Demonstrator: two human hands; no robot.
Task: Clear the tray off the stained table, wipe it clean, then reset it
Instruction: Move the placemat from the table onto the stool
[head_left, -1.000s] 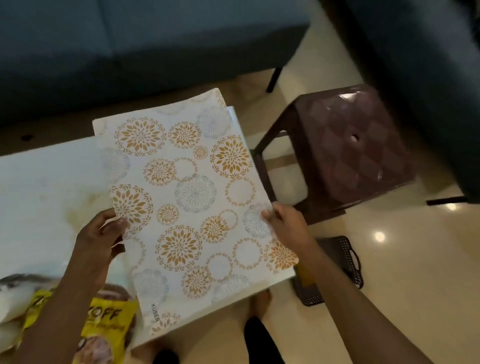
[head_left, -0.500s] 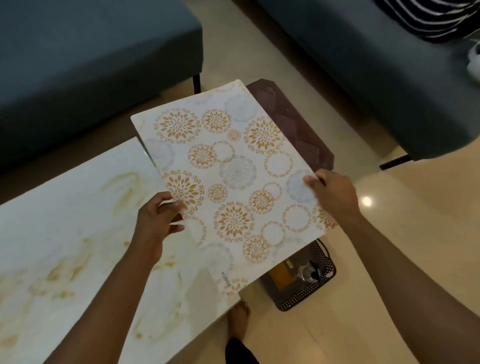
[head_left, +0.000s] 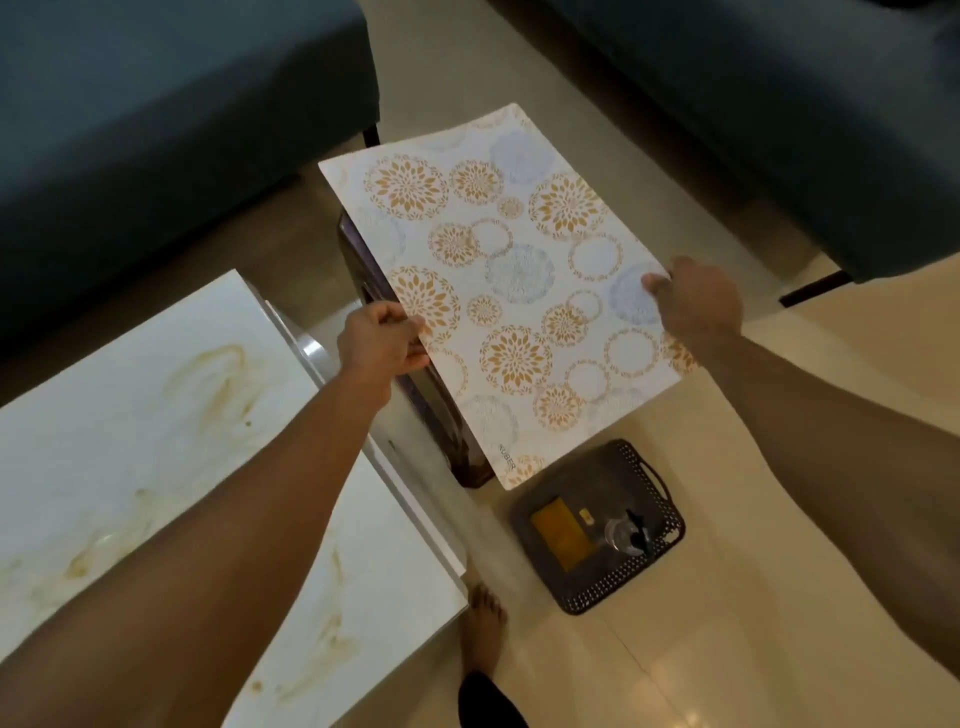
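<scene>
Sofas: two dark blue-grey upholstered sofas, one (head_left: 156, 130) at upper left, one (head_left: 779, 104) at upper right, soft matte fabric on thin dark legs.
Floor: one glossy cream tiled floor (head_left: 753, 649).
Table: one white rectangular marble-look table (head_left: 130, 441) at lower left, its smooth top marked with several brownish-yellow stain streaks.
Placemat: one flat rectangular white placemat (head_left: 519, 291) printed with gold and pale blue round floral medallions, held in the air above the stool, clear of the table.
Stool: one dark brown glossy plastic stool (head_left: 415, 405), mostly hidden under the placemat.
Tray: one dark brown rectangular perforated plastic tray (head_left: 660, 566) with handles, on the floor beside the table, carrying one yellow flat packet and one small glass item.
Hands: left hand (head_left: 382, 338) pinches the placemat's left edge; right hand (head_left: 696, 296) grips its right edge.
Foot: one bare foot (head_left: 483, 623) by the table corner.
Change: the placemat has swung further right, away from the table, and now covers nearly all of the stool; the tray shows fully.
</scene>
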